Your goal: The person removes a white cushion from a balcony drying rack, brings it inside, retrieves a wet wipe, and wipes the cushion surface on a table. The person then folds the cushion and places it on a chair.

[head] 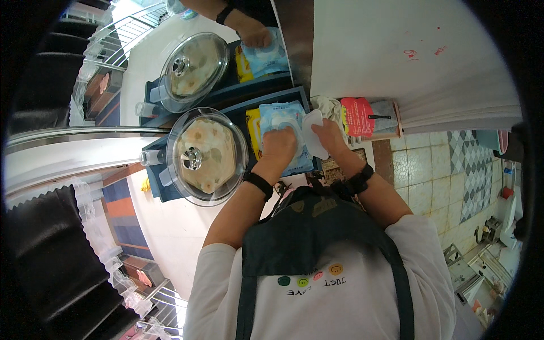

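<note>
My left hand (279, 146) is curled over the opening of a light-blue wet-wipe pack (272, 112). Its fingertips are hidden, so I cannot see whether they grip anything. Just to the right, my right hand (329, 138) pinches a white, rounded flat piece (313, 131) that looks like the pack's lid, tilted up at the pack's right side. Beneath the blue pack a yellow pack (253, 127) sticks out. Both packs lie in a dark blue-grey tray (163, 189). To the left in that tray sits a round container with a transparent, silver-knobbed lid (208, 155).
A mirror (140, 76) behind the tray reflects it and one hand. A small clear cup (151, 157) stands at the tray's left end. Right of the tray, a box holds a red packet (358, 117) beside a pale cloth (329, 106). A black-covered surface (51, 255) lies left.
</note>
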{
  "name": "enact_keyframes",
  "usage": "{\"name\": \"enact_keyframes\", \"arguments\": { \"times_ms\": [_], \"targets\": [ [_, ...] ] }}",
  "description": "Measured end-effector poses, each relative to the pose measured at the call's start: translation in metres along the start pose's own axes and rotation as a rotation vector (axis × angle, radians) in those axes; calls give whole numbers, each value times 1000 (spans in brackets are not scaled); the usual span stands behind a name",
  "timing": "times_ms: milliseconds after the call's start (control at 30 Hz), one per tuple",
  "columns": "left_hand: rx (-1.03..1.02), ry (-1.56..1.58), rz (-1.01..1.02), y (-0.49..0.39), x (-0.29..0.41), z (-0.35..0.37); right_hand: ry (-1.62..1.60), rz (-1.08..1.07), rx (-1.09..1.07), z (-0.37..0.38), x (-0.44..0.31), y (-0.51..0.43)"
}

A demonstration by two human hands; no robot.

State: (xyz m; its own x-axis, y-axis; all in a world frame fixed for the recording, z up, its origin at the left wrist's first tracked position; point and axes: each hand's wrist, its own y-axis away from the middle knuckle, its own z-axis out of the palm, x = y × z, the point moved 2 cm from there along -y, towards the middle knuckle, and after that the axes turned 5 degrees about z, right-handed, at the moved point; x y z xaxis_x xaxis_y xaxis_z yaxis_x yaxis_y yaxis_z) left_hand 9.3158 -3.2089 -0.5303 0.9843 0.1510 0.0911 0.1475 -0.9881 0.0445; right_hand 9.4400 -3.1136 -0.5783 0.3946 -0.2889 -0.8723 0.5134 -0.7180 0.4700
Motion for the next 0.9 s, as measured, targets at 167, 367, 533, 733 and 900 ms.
{"name": "enact_keyframes", "arguments": {
  "times_ms": [167,367,533,733,900],
  "targets": [
    [246,659,-114,11,-6,-37,145,-60,51,4,10,-5],
    [681,1185,-75,44,-22,-106,40,-67,55,13,14,-10],
    [874,1466,-76,59,-21,-148,90,-105,27,16,16,-11],
    [717,1822,88,82,-40,-188,234,-72,67,12,1,-4],
    [-78,884,-140,61,-9,-98,193,-92,43,6,-15,7]
  ]
}}
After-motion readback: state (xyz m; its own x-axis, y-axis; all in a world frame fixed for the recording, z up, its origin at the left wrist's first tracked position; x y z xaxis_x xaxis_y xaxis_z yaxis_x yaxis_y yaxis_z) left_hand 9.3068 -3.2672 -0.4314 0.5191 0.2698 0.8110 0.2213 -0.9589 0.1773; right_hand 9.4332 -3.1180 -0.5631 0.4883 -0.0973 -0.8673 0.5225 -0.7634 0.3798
